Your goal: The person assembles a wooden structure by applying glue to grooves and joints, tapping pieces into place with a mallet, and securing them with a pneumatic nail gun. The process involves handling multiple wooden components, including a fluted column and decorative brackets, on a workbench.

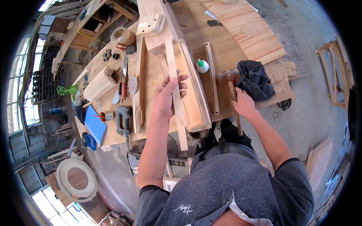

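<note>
My left hand [165, 97] is closed around a long, thin wooden strip [181, 132], whose near end points toward my body. Beneath the strip lies a long wooden piece with raised sides [196, 100], running away from me along the bench. My right hand [244, 104] grips the handle of a mallet [228, 75] with a brown cylindrical head. The mallet's head is beside a dark crumpled cloth [255, 81]. Between the two hands, a narrow wooden strip [212, 79] and a small white-and-green round container [202, 66] rest on the bench.
A nail gun [123, 119] with a hose lies at the bench's near left, by a blue board [95, 125]. A fluted wooden piece [100, 83], hand tools and a roll of tape [123, 36] are farther off. A wide wooden panel [249, 30] lies at the far right.
</note>
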Tool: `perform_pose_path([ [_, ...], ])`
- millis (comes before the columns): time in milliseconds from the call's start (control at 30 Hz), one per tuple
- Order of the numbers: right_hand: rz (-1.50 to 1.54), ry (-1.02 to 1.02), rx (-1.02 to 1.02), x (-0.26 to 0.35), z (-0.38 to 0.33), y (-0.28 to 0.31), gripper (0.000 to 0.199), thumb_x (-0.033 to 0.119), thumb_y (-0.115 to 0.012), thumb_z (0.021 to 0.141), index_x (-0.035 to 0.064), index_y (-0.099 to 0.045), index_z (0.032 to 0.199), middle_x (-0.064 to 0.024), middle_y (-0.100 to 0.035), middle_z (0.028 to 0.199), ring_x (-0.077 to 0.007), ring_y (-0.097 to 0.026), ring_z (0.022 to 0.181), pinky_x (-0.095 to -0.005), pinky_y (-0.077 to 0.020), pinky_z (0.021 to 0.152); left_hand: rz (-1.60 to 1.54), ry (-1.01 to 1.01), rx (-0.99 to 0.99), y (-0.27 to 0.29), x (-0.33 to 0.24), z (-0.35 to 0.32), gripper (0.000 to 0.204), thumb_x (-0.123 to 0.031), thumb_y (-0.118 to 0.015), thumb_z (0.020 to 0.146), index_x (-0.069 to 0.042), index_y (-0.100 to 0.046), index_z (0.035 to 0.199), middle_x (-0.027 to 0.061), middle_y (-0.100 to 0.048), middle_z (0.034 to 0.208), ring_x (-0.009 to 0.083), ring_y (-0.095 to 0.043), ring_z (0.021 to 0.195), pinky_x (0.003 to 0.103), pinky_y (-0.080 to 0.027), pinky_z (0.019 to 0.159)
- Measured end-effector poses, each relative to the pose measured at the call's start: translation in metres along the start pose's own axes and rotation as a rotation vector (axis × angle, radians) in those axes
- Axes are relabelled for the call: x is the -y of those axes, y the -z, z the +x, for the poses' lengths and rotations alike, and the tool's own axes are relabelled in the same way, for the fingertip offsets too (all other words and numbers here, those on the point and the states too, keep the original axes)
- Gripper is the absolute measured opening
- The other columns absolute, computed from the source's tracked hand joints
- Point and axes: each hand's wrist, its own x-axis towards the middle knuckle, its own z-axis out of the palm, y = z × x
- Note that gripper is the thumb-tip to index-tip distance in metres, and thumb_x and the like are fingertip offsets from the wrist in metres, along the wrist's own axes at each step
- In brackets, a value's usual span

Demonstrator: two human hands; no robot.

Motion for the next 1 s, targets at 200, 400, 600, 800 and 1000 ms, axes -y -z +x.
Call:
perform_pose_path([
  [200,0.000,-0.041,0.008,-0.001,0.010,-0.002,0.063,0.022,-0.073,0.087,0.0011,-0.044,0.139,-0.0309,-0.059,0.121,-0.0459,-0.063,0.109,-0.0509,-0.0525,0.092,0.555,-0.498,-0.148,-0.006,-0.075,-0.017,0.032,-0.016,-0.058,0.104,-0.003,-0.061,0.133,0.0050,-0.068,0.118,0.0107,-0.061,0.102,0.026,-0.050,0.092],
  [400,0.034,-0.010,0.081,0.000,0.022,0.007,0.055,0.021,-0.072,0.085,-0.0024,-0.047,0.128,-0.0317,-0.062,0.114,-0.0466,-0.064,0.108,-0.0510,-0.0521,0.092,0.836,-0.626,-0.195,-0.028,-0.114,-0.058,0.039,-0.017,-0.056,0.101,0.001,-0.058,0.136,0.0147,-0.067,0.113,0.0207,-0.067,0.092,0.037,-0.057,0.084],
  [600,0.059,0.012,0.158,-0.011,0.046,0.004,0.047,0.020,-0.068,0.082,-0.0050,-0.050,0.118,-0.0318,-0.065,0.101,-0.0465,-0.065,0.102,-0.0491,-0.0529,0.091,0.268,-0.480,-0.266,-0.031,-0.061,-0.081,0.034,-0.020,-0.052,0.102,-0.003,-0.059,0.130,0.0219,-0.068,0.113,0.0299,-0.071,0.086,0.039,-0.060,0.074],
  [800,0.576,-0.137,0.350,-0.016,0.062,0.042,0.038,0.014,-0.064,0.085,-0.0065,-0.053,0.115,-0.0208,-0.067,0.088,-0.0298,-0.069,0.067,-0.0402,-0.0564,0.064,0.512,-0.522,-0.415,-0.059,-0.016,-0.096,0.050,-0.022,-0.058,0.101,-0.005,-0.048,0.146,0.0131,-0.061,0.098,0.0174,-0.060,0.069,0.027,-0.047,0.057],
  [1000,0.812,-0.115,0.486,0.003,0.053,0.101,0.038,0.007,-0.064,0.087,-0.0057,-0.054,0.121,-0.0105,-0.065,0.084,-0.0145,-0.065,0.056,-0.0288,-0.0500,0.047,0.113,-0.250,-0.222,-0.053,-0.018,-0.049,0.024,-0.025,-0.055,0.105,-0.001,-0.054,0.109,0.0096,-0.061,0.089,0.0182,-0.059,0.071,0.029,-0.043,0.058],
])
